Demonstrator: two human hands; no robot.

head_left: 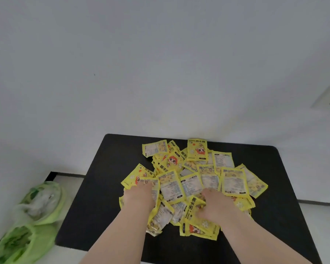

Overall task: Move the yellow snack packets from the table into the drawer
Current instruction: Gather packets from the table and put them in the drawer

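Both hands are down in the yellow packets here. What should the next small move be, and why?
Probably close both hands and lift a bunch: the left hand and right hand are already sunk into the yellow packets piled on the black table. No drawer is in view.

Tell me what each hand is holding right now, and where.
Cannot tell for certain. Both the left hand and right hand are pressed into the near side of the packet pile, fingers buried among packets; no packet is lifted.

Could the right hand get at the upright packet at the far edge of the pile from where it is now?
Probably yes. The right hand is buried in the near side of the pile, and the upright packet lies exposed on top at the back, with only loose packets between them.
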